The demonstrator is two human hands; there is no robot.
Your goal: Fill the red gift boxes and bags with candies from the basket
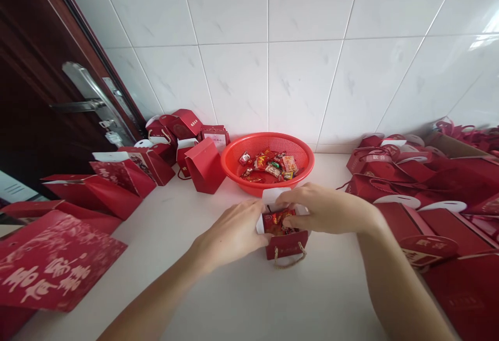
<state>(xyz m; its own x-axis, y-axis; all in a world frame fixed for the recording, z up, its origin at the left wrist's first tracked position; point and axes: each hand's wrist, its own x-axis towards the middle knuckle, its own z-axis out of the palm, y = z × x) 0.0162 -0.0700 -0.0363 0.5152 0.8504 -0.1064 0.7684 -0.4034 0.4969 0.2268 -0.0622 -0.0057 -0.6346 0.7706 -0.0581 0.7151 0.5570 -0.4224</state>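
- Small red gift box (286, 245) sits open on the white desk (241, 299), near side of the basket, btwn the two hands; rope handle (290, 264) hangs off its front.
- L hand (234, 229) steadies the box's L side, fingers bent together toward the back, thumb at the front L edge.
- R hand (312, 208) reaches in from the R, fingers bent down over the opening, thumb on the wrapped sweets (277, 218); can't tell if it's pinching one.
- R hand hides pt of the box's R side & contents; white flap (276, 195) stands up at the back, btwn the opening & basket.
- Red plastic basket (267, 141) is right behind the box, w/ assorted wrapped candies (273, 166) in the bottom; it takes up the space toward the tiled wall (304, 86).
- Upright red bag (205, 167) just L of basket; more red boxes & bags (125, 174) line the L side of the desk, incl. a big one w/ pale characters (58, 265) up front.
- R side crowded w/ a pile of red boxes (413, 167), some w/ white slotted tops.
- Dark door (35, 70) w/ metal handle (83, 105) far L, beyond the bags.
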